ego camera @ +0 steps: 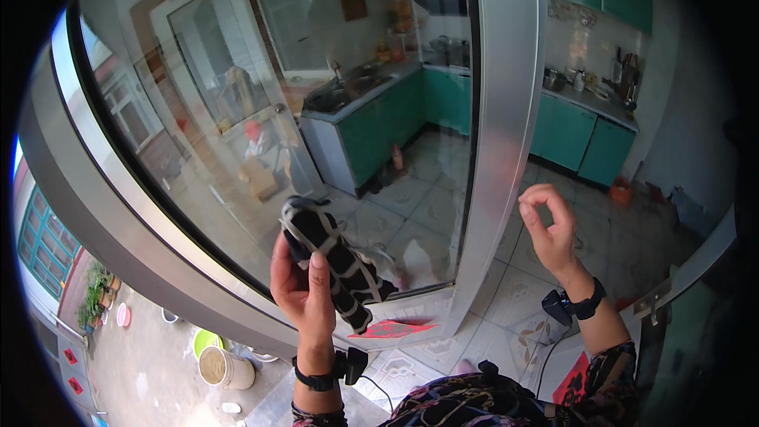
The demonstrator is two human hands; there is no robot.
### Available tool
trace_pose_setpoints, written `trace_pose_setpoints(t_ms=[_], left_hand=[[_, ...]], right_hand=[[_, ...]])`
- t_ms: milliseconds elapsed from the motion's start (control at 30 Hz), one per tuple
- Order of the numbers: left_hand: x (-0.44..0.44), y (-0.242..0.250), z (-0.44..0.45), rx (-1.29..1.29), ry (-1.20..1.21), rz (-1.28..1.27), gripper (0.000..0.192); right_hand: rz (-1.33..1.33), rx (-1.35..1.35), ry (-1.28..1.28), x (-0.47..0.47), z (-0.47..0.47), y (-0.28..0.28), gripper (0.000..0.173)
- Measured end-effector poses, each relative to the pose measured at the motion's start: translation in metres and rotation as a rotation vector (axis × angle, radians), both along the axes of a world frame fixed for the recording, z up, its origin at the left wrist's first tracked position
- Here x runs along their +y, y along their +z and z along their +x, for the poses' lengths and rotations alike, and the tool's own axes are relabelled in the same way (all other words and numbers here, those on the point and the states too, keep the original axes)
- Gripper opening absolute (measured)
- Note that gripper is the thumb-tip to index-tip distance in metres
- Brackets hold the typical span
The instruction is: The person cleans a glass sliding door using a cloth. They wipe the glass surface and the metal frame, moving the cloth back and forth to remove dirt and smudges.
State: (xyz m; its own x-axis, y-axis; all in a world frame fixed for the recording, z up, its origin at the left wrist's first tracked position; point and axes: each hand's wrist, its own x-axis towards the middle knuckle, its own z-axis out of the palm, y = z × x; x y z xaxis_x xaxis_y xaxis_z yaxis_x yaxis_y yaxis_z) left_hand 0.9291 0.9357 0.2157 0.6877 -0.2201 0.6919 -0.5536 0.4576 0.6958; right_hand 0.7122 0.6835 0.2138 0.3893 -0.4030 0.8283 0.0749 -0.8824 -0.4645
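Note:
My left hand [305,284] grips a folded black cloth with a white check pattern [341,255], thumb in front and fingers behind. The cloth hangs down to the right, before the lower part of a large glass pane [379,160]. Whether it touches the glass I cannot tell. To the right of the pane's metal frame [504,101], my right hand [548,225] is raised in the doorway. Its fingers curl loosely towards the thumb, with a gap inside the curve and nothing visible in it. Both wrists wear black straps with small devices.
Behind the glass stand green kitchen cabinets [385,124] with a sink [332,98]. A door edge with a metal latch [652,302] is at right. Outside, lower left, are a sand-filled bucket [240,372], a green basin [204,341] and potted plants [95,296].

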Motion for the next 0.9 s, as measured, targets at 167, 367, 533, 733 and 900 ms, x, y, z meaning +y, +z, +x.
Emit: trace_pose_setpoints(t_ms=[167, 367, 533, 733, 900], left_hand=[[-0.059, 0.040, 0.034, -0.624, 0.620, 0.199, 0.064], [-0.090, 0.048, 0.040, -1.171, 0.749, 0.532, 0.040], [-0.105, -0.002, 0.031, -1.232, 0.380, 0.441, 0.047], [-0.112, -0.148, 0.015, -1.165, -0.273, 0.665, 0.047], [-0.074, -0.230, -0.014, -0.290, -0.832, 1.407, 0.032]], right_hand=[[0.368, -0.095, 0.160, -0.027, 0.030, 0.021, 0.051], [0.615, -0.221, 0.445, -0.017, 0.055, 0.009, 0.045], [0.615, -0.252, 0.426, -0.021, 0.058, -0.001, 0.036], [0.593, -0.244, 0.434, -0.021, 0.060, 0.002, 0.035], [0.590, -0.236, 0.413, -0.021, 0.061, 0.001, 0.036]])
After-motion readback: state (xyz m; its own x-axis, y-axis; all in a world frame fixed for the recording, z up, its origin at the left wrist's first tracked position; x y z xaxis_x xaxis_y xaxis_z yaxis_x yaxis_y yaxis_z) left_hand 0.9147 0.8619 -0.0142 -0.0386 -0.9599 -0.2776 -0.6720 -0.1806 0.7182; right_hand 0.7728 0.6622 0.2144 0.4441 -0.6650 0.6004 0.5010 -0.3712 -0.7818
